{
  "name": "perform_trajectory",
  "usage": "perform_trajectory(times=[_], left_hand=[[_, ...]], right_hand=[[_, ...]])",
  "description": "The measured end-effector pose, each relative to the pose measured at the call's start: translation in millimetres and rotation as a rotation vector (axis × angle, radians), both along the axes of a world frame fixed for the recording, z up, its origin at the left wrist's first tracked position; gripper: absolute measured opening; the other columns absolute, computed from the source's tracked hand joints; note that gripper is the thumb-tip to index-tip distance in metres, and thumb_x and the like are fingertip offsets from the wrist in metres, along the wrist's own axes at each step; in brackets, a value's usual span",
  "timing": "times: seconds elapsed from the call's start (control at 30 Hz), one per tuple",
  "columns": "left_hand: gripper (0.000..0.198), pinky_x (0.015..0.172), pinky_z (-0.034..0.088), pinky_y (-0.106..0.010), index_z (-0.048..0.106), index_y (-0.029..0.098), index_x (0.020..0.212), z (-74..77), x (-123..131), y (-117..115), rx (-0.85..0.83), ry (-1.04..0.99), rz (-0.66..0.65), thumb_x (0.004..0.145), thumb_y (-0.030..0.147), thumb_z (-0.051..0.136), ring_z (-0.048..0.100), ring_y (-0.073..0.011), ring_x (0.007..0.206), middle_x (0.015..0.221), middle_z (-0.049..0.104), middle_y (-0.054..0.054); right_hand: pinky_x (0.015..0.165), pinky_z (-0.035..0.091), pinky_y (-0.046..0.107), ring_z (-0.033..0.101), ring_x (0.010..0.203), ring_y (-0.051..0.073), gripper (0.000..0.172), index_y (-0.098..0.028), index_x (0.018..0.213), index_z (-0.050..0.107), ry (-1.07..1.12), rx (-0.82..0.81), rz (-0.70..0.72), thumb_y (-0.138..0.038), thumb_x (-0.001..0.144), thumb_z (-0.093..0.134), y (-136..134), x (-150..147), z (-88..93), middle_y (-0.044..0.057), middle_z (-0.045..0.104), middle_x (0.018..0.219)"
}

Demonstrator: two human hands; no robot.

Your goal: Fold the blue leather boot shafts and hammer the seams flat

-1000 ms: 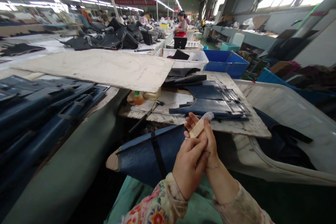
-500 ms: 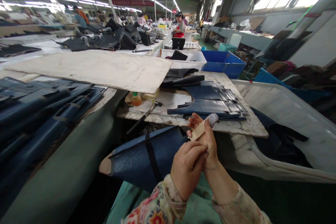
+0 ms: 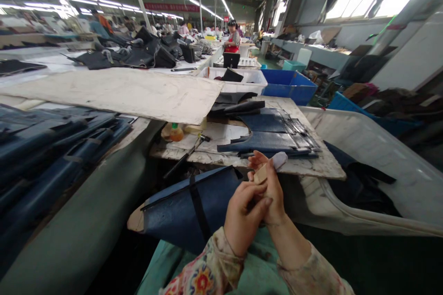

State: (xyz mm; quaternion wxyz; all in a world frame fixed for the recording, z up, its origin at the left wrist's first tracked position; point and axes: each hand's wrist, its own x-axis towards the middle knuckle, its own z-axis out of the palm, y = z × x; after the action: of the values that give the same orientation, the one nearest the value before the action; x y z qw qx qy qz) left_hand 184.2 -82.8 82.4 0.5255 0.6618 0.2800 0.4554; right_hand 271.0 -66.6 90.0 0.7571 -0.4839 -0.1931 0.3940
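Note:
My right hand [image 3: 275, 200] is curled around a small tan block [image 3: 260, 174], with a whitish, wrapped-looking end [image 3: 279, 160] sticking out beyond the thumb. My left hand [image 3: 244, 214] presses against the right palm just below the block, its fingers bent and closed; whatever they pinch is hidden. A dark blue leather-like bag piece [image 3: 173, 214] with a black strap lies across my lap, left of both hands, over a green apron [image 3: 261, 249]. Just past my fingers, flat blue panels [image 3: 270, 140] are stacked on a worn board [image 3: 321, 166].
A hammer [image 3: 188, 154] and a bottle of orange liquid [image 3: 176, 132] are on the board's left part. More blue pieces [image 3: 62, 147] cover the left table. A large white bin [image 3: 367, 147] stands right, with a blue bin [image 3: 289, 86] behind. A co-worker [image 3: 232, 39] stands farther back.
My left fingers have slid slightly up toward the block, and the left thumb shows more. Less of the block is visible. The whole view has shifted slightly.

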Motion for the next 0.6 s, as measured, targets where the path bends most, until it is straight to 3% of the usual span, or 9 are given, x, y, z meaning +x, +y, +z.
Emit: perform_trajectory(times=[0.4, 0.6], left_hand=[[0.006, 0.07, 0.044, -0.021, 0.061, 0.016, 0.077, -0.7, -2.6, -2.5, 0.163, 0.019, 0.016, 0.081, 0.013, 0.058, 0.056, -0.012, 0.078, 0.083, 0.058, -0.003], [0.011, 0.069, 0.044, -0.022, 0.061, 0.018, 0.089, -5.9, -3.4, -8.9, 0.061, 0.08, 0.008, 0.081, 0.013, 0.057, 0.055, -0.0126, 0.077, 0.085, 0.061, -0.002]], right_hand=[[0.055, 0.038, 0.02, 0.053, 0.077, 0.011, 0.038, -0.023, 0.097, 0.064, 0.12, 0.064, 0.016, -0.052, 0.073, 0.061, -3.7, -1.6, -1.8, 0.002, 0.062, 0.091], [0.052, 0.037, 0.019, 0.053, 0.074, 0.011, 0.044, -0.022, 0.097, 0.063, 0.116, 0.048, -0.005, -0.057, 0.07, 0.061, -0.3, 4.9, -6.6, 0.002, 0.061, 0.09]])
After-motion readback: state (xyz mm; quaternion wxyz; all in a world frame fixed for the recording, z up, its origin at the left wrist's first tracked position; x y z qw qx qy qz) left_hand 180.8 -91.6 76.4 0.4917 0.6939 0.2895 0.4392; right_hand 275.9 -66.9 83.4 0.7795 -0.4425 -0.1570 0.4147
